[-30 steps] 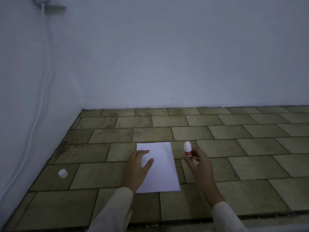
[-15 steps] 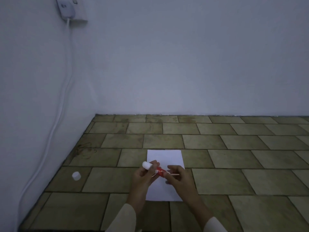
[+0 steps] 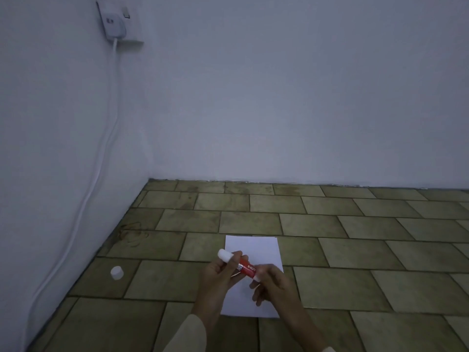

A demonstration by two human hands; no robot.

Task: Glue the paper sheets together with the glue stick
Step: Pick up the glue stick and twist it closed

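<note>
A white paper sheet [image 3: 253, 252] lies flat on the tiled floor in front of me. Above it I hold a red and white glue stick [image 3: 245, 268] almost level, its white end pointing up and left. My left hand [image 3: 218, 278] grips the stick near that white end. My right hand [image 3: 272, 283] pinches the opposite end with its fingertips. A small white cap [image 3: 117, 272] lies alone on the floor well to the left. Whether more than one sheet lies in the stack I cannot tell.
The floor of greenish tiles [image 3: 355, 237] stretches to the right and ahead. White walls meet in a corner at the left. A white cable [image 3: 101, 161] runs down the left wall from a plugged socket [image 3: 114, 21] to the floor.
A second ago my left hand pressed the sheet and my right held the stick upright. Both hands have since come together on the stick over the paper. The view tilted up.
</note>
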